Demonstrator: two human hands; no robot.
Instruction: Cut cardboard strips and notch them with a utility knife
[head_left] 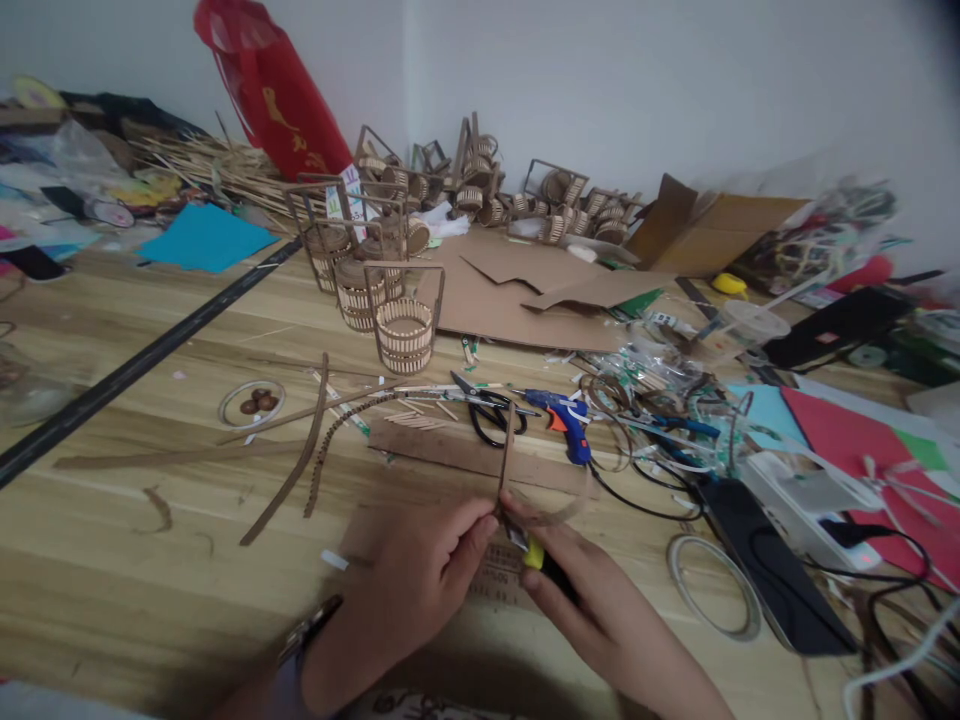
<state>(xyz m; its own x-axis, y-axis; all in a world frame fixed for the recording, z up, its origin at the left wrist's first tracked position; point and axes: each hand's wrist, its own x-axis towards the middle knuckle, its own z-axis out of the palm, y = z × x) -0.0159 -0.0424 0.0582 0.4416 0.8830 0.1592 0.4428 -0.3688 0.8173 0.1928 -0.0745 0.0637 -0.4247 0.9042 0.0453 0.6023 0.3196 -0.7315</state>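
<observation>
Working over a wood table (pixel 112 560), we see cardboard (pixel 510 300) sheets at the back and baskets (pixel 405 335) stacked just left of them. Our left hand (pixel 420 580) and right hand (pixel 600 610) sit low at front centre, close together, with a glue gun (pixel 564 420) and scissors (pixel 491 415) lying beyond them, near but apart. Left hand pinches the lower end of a thin brown strip (pixel 508 455) standing nearly upright, right hand is closed round a yellow-black cutter (pixel 534 553) whose tip meets the strip's base between the two hands.
</observation>
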